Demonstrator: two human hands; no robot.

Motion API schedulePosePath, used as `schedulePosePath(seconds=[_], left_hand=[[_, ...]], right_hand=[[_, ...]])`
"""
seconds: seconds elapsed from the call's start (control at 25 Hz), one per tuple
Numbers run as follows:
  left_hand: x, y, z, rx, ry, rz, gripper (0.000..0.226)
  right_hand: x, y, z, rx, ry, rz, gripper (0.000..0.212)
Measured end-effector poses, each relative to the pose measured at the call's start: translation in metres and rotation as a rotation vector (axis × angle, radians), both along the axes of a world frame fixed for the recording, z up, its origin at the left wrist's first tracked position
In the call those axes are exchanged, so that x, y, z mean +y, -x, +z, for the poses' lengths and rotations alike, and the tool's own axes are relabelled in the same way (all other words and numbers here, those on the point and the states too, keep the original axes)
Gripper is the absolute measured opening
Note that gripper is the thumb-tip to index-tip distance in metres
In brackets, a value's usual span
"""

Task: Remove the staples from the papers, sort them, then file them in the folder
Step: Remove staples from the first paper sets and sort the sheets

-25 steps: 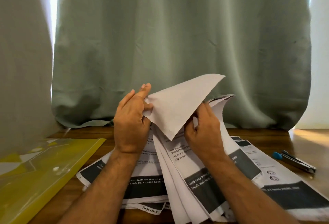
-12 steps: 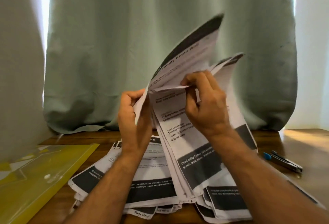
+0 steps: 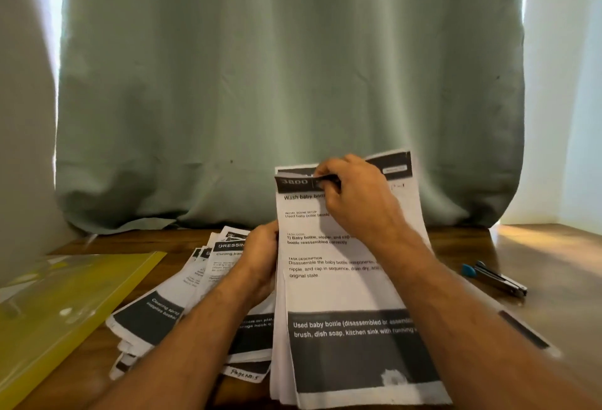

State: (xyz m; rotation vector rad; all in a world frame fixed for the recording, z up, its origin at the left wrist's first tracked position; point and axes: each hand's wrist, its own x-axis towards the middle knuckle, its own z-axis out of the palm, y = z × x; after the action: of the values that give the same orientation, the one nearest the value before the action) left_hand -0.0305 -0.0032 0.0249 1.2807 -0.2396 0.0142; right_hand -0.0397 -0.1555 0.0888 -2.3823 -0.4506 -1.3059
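Paper sheaf point(image 3: 342, 285), light and floppy: left hand point(image 3: 260, 256) gripped its edge, right hand point(image 3: 355, 194) pinched the top sheet's corner.

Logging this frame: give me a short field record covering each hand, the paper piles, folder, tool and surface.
left hand: grips left edge of the held stack
right hand: pinches top corner of the held stack
held stack: upright sheets, front page reads "Wash baby bottle"
loose pile: fanned flat on table, left of the held stack
yellow folder: flat at far left, no hand on it
staple remover: lying at right, untouched
table: wooden
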Motion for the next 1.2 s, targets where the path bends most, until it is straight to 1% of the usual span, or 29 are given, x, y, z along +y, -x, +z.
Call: schedulePosePath(seconds=[0.12, 0.2, 0.24, 0.36, 0.4, 0.52, 0.6, 0.68, 0.8, 0.92, 1.0, 1.04, 1.12, 1.2], left_hand=[[-0.002, -0.008, -0.014, 0.116, -0.059, -0.042, 0.033], [-0.002, -0.015, -0.018, 0.123, -0.119, -0.045, 0.033], [-0.002, -0.018, -0.019, 0.11, -0.156, -0.039, 0.035], [0.0, -0.025, -0.02, 0.089, -0.234, -0.009, 0.044], [0.001, -0.027, -0.021, 0.098, -0.231, -0.006, 0.042], [0.002, -0.027, -0.023, 0.151, -0.154, 0.037, 0.03], [0.002, -0.024, -0.02, 0.192, -0.077, 0.069, 0.027], [0.001, -0.022, -0.018, 0.2, -0.03, 0.089, 0.027], [0.002, -0.023, -0.021, 0.153, -0.013, 0.071, 0.033], [0.0, -0.019, -0.02, 0.057, 0.007, 0.0, 0.034], [-0.002, -0.022, -0.02, -0.034, -0.062, 0.036, 0.021], [-0.002, -0.025, -0.022, -0.07, -0.113, 0.078, 0.019], [-0.003, -0.029, -0.024, -0.09, -0.168, 0.101, 0.026], [-0.005, -0.029, -0.025, -0.097, -0.175, 0.094, 0.03]], right_hand=[[-0.012, -0.014, -0.033, 0.192, -0.063, -0.032, 0.019], [-0.019, -0.02, -0.044, 0.312, -0.142, 0.008, 0.019], [-0.022, -0.022, -0.047, 0.341, -0.174, 0.023, 0.019], [-0.026, -0.024, -0.049, 0.313, -0.174, 0.027, 0.019], [-0.025, -0.024, -0.05, 0.307, -0.164, 0.028, 0.019], [-0.022, -0.022, -0.056, 0.328, -0.185, 0.031, 0.02], [-0.022, -0.022, -0.057, 0.303, -0.227, 0.028, 0.02], [-0.02, -0.022, -0.057, 0.277, -0.22, 0.014, 0.02], [-0.014, -0.024, -0.063, 0.245, -0.184, -0.022, 0.024], [-0.008, -0.024, -0.065, 0.214, -0.206, -0.045, 0.031], [-0.006, -0.023, -0.064, 0.195, -0.237, -0.053, 0.033], [-0.005, -0.023, -0.063, 0.186, -0.247, -0.058, 0.034], [-0.003, -0.022, -0.063, 0.175, -0.275, -0.063, 0.034], [-0.002, -0.023, -0.063, 0.176, -0.319, -0.063, 0.034]])
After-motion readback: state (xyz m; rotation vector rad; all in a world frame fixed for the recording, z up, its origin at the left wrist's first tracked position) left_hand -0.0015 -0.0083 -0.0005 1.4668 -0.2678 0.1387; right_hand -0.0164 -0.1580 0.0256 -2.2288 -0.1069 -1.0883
